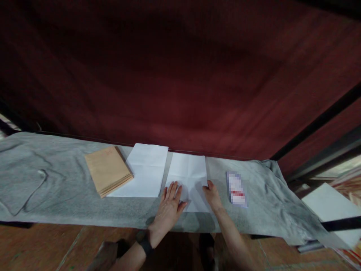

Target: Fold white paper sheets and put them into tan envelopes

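Note:
A white sheet of paper [191, 165] with crossing fold creases lies flat in front of me. My left hand [170, 201] rests palm down on its lower left part, fingers stretched and slightly apart. At the sheet's right edge, my right hand [213, 195] is closed, with the paper's edge between thumb and curled fingers. To the left is more creased white paper [148, 169], partly covered by a stack of brown envelopes [108, 169]. A small pale packet or printed slip [237, 190] lies right of my right hand; its print is blurred out.
A grey cloth [84, 209] covers the long, narrow table, wrinkled at both ends. A white cord [34, 192] lies at the left. Behind hangs a dark red curtain [180, 94]. A white panel [332, 203] and dark metal bars [318, 124] stand at the right.

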The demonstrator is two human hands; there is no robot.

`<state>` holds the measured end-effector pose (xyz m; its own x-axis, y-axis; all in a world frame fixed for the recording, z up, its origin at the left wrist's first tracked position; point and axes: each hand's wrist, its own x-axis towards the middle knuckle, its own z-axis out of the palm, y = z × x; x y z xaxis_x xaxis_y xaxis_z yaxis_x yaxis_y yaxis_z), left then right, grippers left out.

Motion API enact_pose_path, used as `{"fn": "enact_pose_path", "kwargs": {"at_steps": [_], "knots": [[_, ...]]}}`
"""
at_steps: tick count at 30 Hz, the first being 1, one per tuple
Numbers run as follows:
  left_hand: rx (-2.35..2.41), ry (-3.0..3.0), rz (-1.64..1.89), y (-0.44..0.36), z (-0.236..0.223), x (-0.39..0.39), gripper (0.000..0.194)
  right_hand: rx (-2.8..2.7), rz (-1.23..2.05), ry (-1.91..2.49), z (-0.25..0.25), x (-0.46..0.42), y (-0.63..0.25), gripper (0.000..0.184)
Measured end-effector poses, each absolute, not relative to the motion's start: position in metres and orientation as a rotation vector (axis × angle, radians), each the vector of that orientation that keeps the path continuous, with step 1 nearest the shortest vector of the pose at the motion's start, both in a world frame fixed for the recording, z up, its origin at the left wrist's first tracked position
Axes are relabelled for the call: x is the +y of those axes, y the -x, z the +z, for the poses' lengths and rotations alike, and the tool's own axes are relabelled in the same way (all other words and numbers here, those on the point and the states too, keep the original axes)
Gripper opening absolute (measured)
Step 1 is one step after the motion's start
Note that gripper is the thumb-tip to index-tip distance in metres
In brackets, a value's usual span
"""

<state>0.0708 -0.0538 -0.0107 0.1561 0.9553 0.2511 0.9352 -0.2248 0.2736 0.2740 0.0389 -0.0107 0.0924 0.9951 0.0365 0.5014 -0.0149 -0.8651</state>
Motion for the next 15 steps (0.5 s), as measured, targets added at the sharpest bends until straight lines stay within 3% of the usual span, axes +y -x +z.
{"fn": "enact_pose_path", "kwargs": {"at_steps": [7,10,15], "knots": [[2.019,-2.399,0.457,-0.080,-0.018,-0.053,0.064,-1.662,0.526,1.700,-0.005,0.034,-0.270,0.050],[2.044,-2.398,0.461,-0.080,-0.011,-0.049,0.059,-1.803,0.357,1.580,-0.002,0.033,-0.250,0.048],[2.002,-2.453,0.439,-0.078,-0.008,-0.031,0.056,-2.052,0.517,1.357,-0.007,0.025,-0.195,0.050]]}}
